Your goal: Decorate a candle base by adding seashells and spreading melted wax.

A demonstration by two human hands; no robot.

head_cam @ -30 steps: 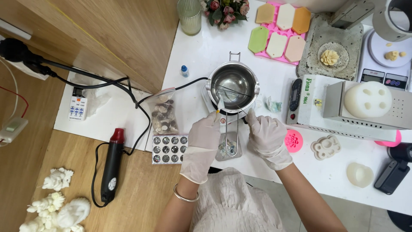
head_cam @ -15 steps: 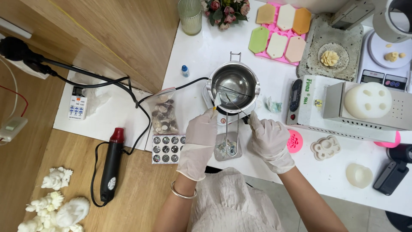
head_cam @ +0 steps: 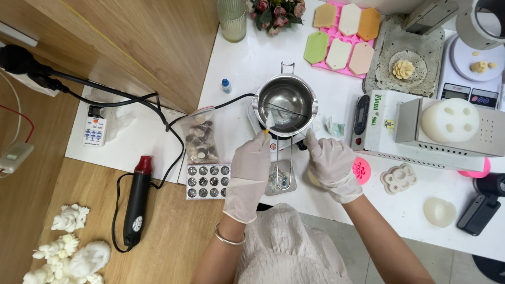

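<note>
A thin stirring stick is pinched in the gloved left hand, its tip dipped into the steel melting pot. The gloved right hand is rested half-curled on the white worktop, beside the pot's wire handle.

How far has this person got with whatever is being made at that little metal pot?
Looks done: tag-shaped pieces fill the pink mould. In hand: the left hand holds a thin stick at the rim of the metal pot, which holds clear liquid; the right hand rests beside its long handle. Seemingly left: nothing poured from the pot yet; a small pink flower mould sits beside the right hand.
</note>
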